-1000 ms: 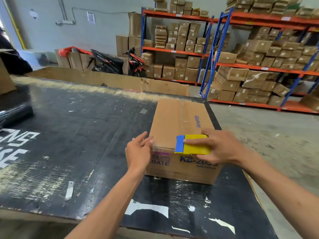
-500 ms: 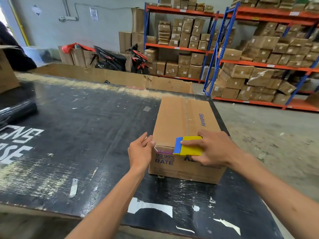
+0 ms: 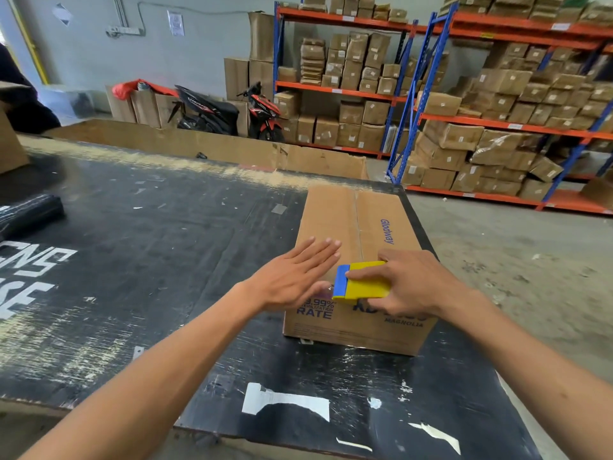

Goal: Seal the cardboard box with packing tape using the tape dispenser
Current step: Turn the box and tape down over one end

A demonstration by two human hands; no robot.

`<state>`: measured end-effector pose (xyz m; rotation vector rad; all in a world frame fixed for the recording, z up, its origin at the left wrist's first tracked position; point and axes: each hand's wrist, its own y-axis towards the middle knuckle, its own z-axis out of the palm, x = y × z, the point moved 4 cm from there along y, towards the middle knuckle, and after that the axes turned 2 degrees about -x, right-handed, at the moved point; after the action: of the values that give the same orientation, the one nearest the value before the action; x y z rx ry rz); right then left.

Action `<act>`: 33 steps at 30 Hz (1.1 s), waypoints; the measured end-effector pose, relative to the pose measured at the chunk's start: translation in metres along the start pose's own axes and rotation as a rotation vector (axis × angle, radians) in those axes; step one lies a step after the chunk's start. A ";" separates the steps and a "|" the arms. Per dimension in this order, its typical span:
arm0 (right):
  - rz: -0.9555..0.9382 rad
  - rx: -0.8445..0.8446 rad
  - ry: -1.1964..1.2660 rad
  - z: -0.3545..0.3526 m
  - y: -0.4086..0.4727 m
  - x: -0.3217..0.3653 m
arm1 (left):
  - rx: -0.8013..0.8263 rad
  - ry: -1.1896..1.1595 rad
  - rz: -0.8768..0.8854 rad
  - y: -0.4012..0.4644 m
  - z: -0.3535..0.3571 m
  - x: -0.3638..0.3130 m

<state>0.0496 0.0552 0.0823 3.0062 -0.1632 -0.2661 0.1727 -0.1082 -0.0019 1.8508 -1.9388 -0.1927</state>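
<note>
A closed brown cardboard box [image 3: 351, 220] with blue print lies lengthwise on the black table [image 3: 149, 247], near its right edge. My right hand [image 3: 408, 283] grips a yellow and blue tape dispenser [image 3: 360, 285] held against the box's near top edge, at the centre seam. My left hand [image 3: 295, 277] lies flat, fingers spread, on the near left part of the box top, just left of the dispenser. The tape roll itself is hidden by my right hand.
A black wrapped roll [image 3: 30, 214] lies at the table's far left. A long flattened carton [image 3: 212, 144] stands behind the table. Parked motorbikes [image 3: 212, 111] and orange-blue racks [image 3: 414, 94] full of cartons fill the background. Concrete floor [image 3: 514, 267] lies to the right.
My left hand has lifted from the box's near left corner and laid itself flat on the top. The dispenser has moved slightly up onto the near edge.
</note>
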 end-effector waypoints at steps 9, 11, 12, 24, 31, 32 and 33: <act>-0.012 0.003 -0.024 0.004 0.003 0.005 | 0.150 -0.166 -0.009 0.001 0.030 0.005; -0.017 0.016 -0.035 0.004 0.005 0.005 | 0.149 -0.172 -0.011 0.001 0.031 0.007; -0.021 0.024 -0.039 0.004 0.006 0.005 | 0.142 -0.177 -0.013 0.001 0.030 0.006; -0.034 0.077 -0.066 -0.008 -0.036 -0.041 | 0.167 -0.175 -0.045 0.000 0.027 0.008; -0.035 0.065 -0.100 0.006 -0.053 -0.064 | 0.161 -0.150 -0.019 0.001 0.024 0.005; -0.035 0.060 -0.126 0.005 -0.052 -0.064 | 0.161 -0.135 -0.013 0.002 0.021 0.004; -0.033 0.066 -0.145 0.004 -0.052 -0.063 | 0.155 -0.109 -0.005 0.004 0.019 0.001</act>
<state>-0.0082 0.1135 0.0820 3.0566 -0.1378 -0.4927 0.1616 -0.1130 -0.0170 1.9809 -2.0756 -0.1523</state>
